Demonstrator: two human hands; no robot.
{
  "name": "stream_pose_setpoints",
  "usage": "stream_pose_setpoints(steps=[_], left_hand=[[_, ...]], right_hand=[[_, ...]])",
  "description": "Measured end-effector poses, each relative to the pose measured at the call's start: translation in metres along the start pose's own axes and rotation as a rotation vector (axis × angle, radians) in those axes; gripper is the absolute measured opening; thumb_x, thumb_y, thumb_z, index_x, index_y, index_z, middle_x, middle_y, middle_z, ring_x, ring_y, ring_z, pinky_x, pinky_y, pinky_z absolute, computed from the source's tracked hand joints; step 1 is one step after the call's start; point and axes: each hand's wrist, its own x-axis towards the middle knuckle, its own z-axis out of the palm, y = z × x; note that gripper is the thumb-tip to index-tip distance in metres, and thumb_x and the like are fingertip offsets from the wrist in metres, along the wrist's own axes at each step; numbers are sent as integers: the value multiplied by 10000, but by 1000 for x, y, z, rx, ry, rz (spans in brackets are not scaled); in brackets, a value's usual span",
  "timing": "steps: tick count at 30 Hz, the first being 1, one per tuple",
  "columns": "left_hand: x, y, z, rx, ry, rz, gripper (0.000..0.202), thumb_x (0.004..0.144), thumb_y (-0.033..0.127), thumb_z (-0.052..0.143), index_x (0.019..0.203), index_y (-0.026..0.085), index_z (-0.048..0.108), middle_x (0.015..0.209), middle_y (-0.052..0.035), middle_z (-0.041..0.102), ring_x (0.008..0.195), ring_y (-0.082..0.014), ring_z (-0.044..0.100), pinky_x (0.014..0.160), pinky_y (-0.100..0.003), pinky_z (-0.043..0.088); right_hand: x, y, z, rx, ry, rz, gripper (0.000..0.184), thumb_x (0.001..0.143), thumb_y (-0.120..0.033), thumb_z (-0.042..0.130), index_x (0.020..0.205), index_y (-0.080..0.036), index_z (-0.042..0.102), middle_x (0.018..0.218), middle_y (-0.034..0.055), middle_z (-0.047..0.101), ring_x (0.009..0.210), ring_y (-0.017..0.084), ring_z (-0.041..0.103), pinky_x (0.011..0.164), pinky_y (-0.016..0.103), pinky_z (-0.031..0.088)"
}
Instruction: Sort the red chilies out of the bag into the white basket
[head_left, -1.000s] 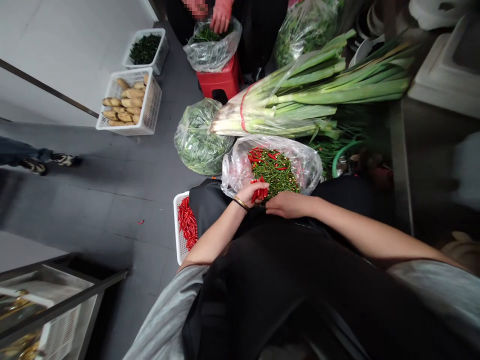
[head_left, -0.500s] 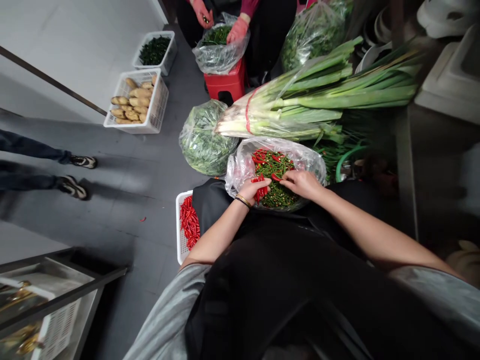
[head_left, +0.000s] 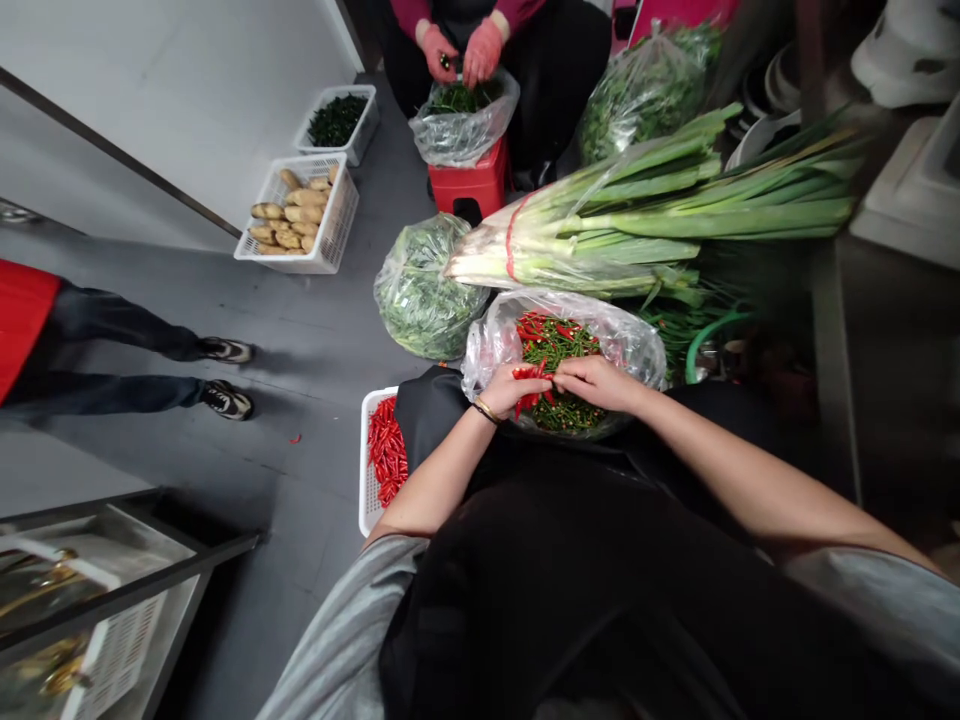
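Observation:
My left hand [head_left: 504, 392] is closed around a small bunch of red chilies [head_left: 534, 382], which stick out past its fingers. My right hand [head_left: 598, 382] meets it at the fingertips in a pinch; what lies between those fingers is hidden. Both hands are over a clear plastic bag [head_left: 487, 338] in front of my lap. Inside the bag are red chilies with many green stems [head_left: 561, 338]. By my left knee stands a white basket [head_left: 365, 490] holding loose red chilies [head_left: 385, 450].
Leeks [head_left: 615, 225] lie beyond the bag, beside a bag of greens [head_left: 427, 290]. A co-worker's gloved hands [head_left: 482, 52] are over another bag on a red stool [head_left: 469, 185]. Potato-like roots fill a basket [head_left: 339, 215]. Another person's legs [head_left: 135, 325] are at left.
My right hand has moved left with the chili it pinched, and its fingertips now meet my left hand. The person at left has stepped nearer. The co-worker's hands have come together.

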Motion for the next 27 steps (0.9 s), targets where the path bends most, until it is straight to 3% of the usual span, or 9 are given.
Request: stream_pose_setpoints(steps=[4,7,10,12,14,16,19,22,27], left_hand=[[-12,4,-5,50,-460,-175,359,472,385,825,658,110,685,500,-24,590,380,-97,455,389,-243,273],[-12,0,-6,2,-460,-164,363,455,338,830,686,107,672,579,-42,627,442,-115,514,426,-241,331],[-8,-7,-10,-185,-277,-33,364,475,343,815,680,127,606,685,-53,657,514,-105,538,481,-231,362],[-7,-10,-13,-239,-236,14,365,506,354,796,684,134,566,745,-74,681,511,-92,522,478,-225,342],[-10,-12,-15,-247,-217,-1,369,522,353,780,712,144,543,741,-81,695,463,-79,487,447,-221,303],[-13,-12,-18,-250,-181,-13,362,525,337,764,742,150,544,661,-64,678,436,-85,476,430,-218,283],[-18,-12,-21,-250,-122,0,348,533,321,747,778,140,579,569,-27,625,440,-101,500,421,-218,284],[-17,-15,-22,-264,-63,-26,377,524,323,764,801,145,581,568,-1,609,422,-89,486,405,-214,260],[-9,-16,-17,-269,14,-30,411,491,315,823,744,156,541,582,11,614,444,-77,500,443,-208,304]], right_hand=[[-15,-28,-10,165,-347,-114,427,967,-448,405,701,-187,612,674,13,613,610,118,537,614,242,395],[-8,-20,-25,25,-608,44,399,899,-510,515,718,-192,674,642,12,632,570,134,543,593,255,400],[27,10,-33,-412,-330,305,472,814,-596,609,1027,-191,726,920,99,707,768,225,634,721,328,460],[58,30,-29,-573,-99,337,615,845,-597,577,1333,-222,591,1267,150,616,1033,289,617,873,383,459],[84,44,-20,-627,-85,335,656,864,-565,573,1435,-255,490,1434,147,493,1203,317,535,971,411,427],[96,50,-8,-667,-172,371,572,894,-512,551,1402,-250,528,1429,145,497,1232,325,514,991,429,418],[79,49,6,-723,-194,328,418,966,-368,432,1305,-199,608,1279,161,598,1149,304,563,963,426,430],[34,45,16,-723,-106,167,408,983,-309,375,1262,-164,635,1175,170,634,1079,285,584,949,410,434],[-26,47,8,-587,-40,-4,452,920,-334,524,1352,-216,580,1393,157,530,1243,316,505,1022,477,401]])
